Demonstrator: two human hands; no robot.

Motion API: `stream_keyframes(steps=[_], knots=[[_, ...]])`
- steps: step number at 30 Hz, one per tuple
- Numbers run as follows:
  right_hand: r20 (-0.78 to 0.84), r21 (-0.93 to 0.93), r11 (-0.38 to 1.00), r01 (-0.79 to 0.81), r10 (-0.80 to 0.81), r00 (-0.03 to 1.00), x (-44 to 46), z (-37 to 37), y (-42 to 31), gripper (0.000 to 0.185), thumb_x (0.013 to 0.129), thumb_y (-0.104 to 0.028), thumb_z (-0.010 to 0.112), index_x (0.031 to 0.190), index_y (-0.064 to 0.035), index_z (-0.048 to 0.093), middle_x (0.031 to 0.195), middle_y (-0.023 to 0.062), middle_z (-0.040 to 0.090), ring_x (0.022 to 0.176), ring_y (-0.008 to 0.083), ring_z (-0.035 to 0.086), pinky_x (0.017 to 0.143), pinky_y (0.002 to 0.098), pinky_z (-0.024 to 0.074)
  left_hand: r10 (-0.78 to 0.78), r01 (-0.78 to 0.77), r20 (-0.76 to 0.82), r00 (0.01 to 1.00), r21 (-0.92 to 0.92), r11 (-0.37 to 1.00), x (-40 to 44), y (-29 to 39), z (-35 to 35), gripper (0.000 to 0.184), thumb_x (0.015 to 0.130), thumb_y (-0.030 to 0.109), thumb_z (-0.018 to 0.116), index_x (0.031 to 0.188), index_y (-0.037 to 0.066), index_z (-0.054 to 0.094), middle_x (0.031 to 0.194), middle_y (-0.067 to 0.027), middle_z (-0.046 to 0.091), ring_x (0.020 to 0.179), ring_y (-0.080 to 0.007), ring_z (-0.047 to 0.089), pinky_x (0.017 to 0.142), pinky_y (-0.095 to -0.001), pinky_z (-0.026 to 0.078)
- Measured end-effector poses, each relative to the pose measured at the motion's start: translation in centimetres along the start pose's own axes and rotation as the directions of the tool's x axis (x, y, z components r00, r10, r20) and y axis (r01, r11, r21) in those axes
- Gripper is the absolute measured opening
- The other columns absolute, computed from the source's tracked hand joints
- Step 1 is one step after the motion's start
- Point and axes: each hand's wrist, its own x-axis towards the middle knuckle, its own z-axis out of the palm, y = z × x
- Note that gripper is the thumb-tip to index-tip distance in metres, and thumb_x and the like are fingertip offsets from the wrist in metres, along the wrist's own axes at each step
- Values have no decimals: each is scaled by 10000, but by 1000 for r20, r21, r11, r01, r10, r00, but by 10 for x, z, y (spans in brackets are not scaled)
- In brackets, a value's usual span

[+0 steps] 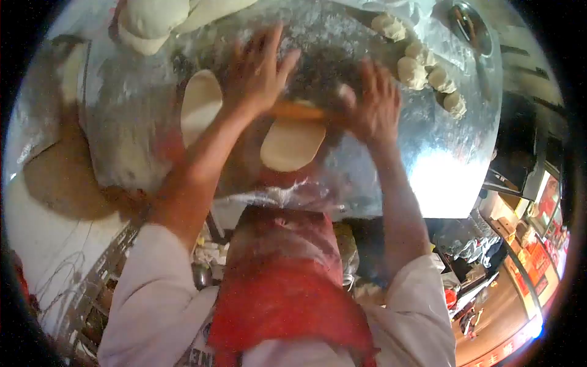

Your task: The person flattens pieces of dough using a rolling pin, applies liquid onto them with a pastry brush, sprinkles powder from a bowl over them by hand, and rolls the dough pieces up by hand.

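A wooden rolling pin (299,111) lies across the top edge of a flat oval piece of dough (292,145) on the metal table. Over the pin's left end is my left hand (260,76), its fingers spread and pointing forward. At the pin's right end, my right hand (374,107) has its fingers stretched out, somewhat blurred. Both palms are turned down and appear to rest on the pin. Beside my left forearm lies another flattened oval of dough (202,104), partly covered by the arm.
Large dough masses (153,21) sit at the back left of the metal table (128,128). Several small dough lumps (412,73) lie at the back right, near a metal bowl (469,27) with something in it. Flour is scattered over the tabletop.
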Motion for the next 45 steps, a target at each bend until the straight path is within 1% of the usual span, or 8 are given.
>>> stream_keyframes(steps=[7,15,20,28,33,37,41,45], knots=[[123,53,997,-57,50,991,-171,-2,-42,751,1003,-586,482,1546,-70,430,1604,221,399,1497,388,358,1204,552,271,140,-177,188,972,192,965,-188,33,-23,855,958,531,621,1526,-67,394,1554,-251,444,1456,-424,413,1190,-563,316],[14,84,995,-53,52,999,-21,-5,1,743,976,-514,586,1543,-61,424,1549,230,448,1408,436,433,1171,573,318,-31,36,-50,998,112,993,-7,26,-7,703,991,389,627,1558,41,398,1609,-252,365,1467,-429,374,1222,-536,247],[75,12,1000,19,-20,997,-170,-15,-45,780,980,-556,554,1535,-24,421,1522,207,499,1399,383,477,1134,548,362,161,-195,189,969,179,964,-204,39,-19,852,966,446,657,1567,-56,321,1593,-272,374,1481,-472,338,1216,-565,274],[54,23,999,-47,46,997,-33,4,-5,719,978,-558,554,1552,-143,437,1542,189,471,1398,396,463,1165,578,330,128,-109,-106,986,174,979,1,12,16,810,936,447,678,1573,50,373,1615,-182,386,1465,-440,368,1216,-575,233],[99,-14,997,74,-73,992,-165,-12,-44,690,922,-462,631,1517,-143,487,1474,136,538,1373,336,485,1165,546,323,202,-221,106,974,226,949,-210,46,2,986,863,644,668,1539,-19,392,1615,-235,361,1498,-430,330,1198,-622,227],[271,137,982,133,-166,948,-151,-18,-34,639,864,-324,677,1452,-111,545,1400,126,575,1295,325,525,1107,498,383,189,-216,189,964,137,967,-161,64,-16,777,924,376,712,1541,20,403,1624,-227,328,1483,-452,322,1176,-620,257],[76,19,981,192,-193,978,-176,-50,6,517,858,-241,718,1347,-105,620,1330,118,592,1155,326,595,972,463,488,64,-66,-21,998,-131,989,-73,30,22,604,940,251,701,1475,56,498,1471,-239,528,1363,-419,492,1128,-498,388],[202,170,923,-345,310,929,-235,-71,44,508,960,-219,678,1428,-89,530,1286,167,579,1094,402,629,877,502,547,57,-40,241,969,-72,997,-60,34,0,376,921,156,713,1255,9,624,1221,-176,639,1124,-323,618,986,-429,479]])
